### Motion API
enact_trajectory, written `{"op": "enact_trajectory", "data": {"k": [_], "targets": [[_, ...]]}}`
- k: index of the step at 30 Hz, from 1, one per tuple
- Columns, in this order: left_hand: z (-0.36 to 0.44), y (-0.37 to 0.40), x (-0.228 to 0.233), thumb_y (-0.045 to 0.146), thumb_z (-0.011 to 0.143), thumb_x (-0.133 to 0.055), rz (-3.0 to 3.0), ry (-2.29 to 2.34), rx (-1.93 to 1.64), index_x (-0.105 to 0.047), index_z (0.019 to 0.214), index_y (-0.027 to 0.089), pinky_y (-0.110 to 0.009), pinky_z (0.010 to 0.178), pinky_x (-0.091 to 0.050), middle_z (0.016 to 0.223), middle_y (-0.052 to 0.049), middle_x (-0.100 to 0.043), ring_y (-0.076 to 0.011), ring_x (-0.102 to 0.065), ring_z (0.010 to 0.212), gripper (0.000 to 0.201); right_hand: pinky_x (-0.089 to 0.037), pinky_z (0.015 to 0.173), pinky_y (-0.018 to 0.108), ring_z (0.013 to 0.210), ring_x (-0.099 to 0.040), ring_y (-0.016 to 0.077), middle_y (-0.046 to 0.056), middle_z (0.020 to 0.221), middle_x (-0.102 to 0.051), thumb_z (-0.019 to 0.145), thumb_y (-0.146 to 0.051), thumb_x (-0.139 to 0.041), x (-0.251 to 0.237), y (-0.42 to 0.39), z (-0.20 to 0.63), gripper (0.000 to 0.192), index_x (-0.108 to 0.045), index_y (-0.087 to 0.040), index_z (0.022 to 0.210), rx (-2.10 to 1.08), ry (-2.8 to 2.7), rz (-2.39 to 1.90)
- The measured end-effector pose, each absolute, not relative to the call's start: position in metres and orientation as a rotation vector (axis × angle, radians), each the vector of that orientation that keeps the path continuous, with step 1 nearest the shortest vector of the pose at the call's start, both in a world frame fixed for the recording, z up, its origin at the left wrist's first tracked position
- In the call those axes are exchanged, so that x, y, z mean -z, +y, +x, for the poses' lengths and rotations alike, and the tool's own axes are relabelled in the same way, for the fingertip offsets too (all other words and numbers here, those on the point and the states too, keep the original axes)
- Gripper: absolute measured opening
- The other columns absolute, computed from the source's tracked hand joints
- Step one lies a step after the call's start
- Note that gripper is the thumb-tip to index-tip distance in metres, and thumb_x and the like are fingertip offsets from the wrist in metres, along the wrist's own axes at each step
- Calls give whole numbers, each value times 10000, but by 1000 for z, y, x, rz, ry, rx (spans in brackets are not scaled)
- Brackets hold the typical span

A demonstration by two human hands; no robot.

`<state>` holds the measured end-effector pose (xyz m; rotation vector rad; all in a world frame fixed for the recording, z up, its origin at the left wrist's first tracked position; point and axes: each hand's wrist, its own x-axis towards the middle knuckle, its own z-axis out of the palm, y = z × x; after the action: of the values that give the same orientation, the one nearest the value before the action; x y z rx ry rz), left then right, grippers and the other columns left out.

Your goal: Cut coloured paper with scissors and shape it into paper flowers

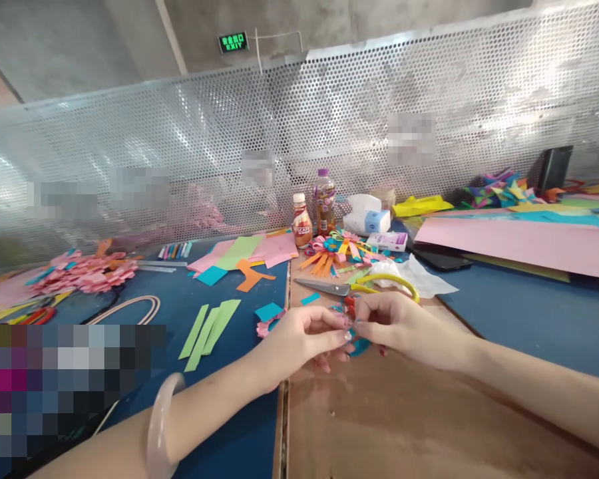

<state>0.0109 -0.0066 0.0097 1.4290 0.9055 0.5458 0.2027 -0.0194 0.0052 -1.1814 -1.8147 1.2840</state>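
Observation:
My left hand point(304, 338) and my right hand point(404, 326) meet over the brown board, fingertips pinched close together. Between them shows a small piece of blue paper point(360, 346), partly covered by the fingers. Both hands look closed on it, though its shape is mostly hidden. Just behind the hands lie yellow-handled scissors point(329, 287), blades pointing left. A small blue paper scrap point(310, 299) rests in front of the blades. Beside my left wrist sits a pink paper piece point(264, 328) with a blue square point(268, 311) on top.
Green paper strips point(212, 332) lie on the blue tabletop at left. Colourful paper curls point(337, 249), a coffee bottle point(302, 223), a drink bottle point(324, 203) and tissues point(372, 216) stand behind. Large pink sheets point(519, 243) lie at right. A perforated metal screen point(194, 146) closes off the back.

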Motion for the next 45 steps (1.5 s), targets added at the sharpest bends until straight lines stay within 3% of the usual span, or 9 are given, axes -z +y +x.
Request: {"op": "enact_trajectory", "data": {"k": [9,23,30,45], "targets": [[10,-1,-8,330,726,-664,1336,867,-637,-581,859,123,-226,538,-455,775,-66,-663,-132,-612,666,260,-487,514,218,599,-533,97,11,761,-602,836,-412,-487,-6,-24,199,237,-537,-180,827,-1309,-1773,-1159],[10,-1,-8,332,760,-631,1338,862,-640,-489,918,155,-226,515,-444,742,-50,-647,-128,-599,622,276,-480,514,206,672,-584,114,31,821,-673,800,-347,-547,-3,-23,195,170,-556,-179,823,-1354,-1739,-1152],[10,-3,-9,324,772,-614,1387,852,-605,-498,933,157,-257,565,-452,810,-78,-667,-174,-641,701,260,-479,502,199,701,-626,130,31,812,-692,792,-382,-563,-2,-22,196,194,-548,-189,806,-1379,-1728,-1123],[13,-8,-15,303,813,-538,1395,866,-540,-595,1037,134,-258,614,-458,944,-104,-673,-189,-659,773,286,-474,442,198,556,-547,101,6,695,-635,769,-374,-599,3,-19,196,217,-487,-196,826,-1303,-1650,-1160]]}}
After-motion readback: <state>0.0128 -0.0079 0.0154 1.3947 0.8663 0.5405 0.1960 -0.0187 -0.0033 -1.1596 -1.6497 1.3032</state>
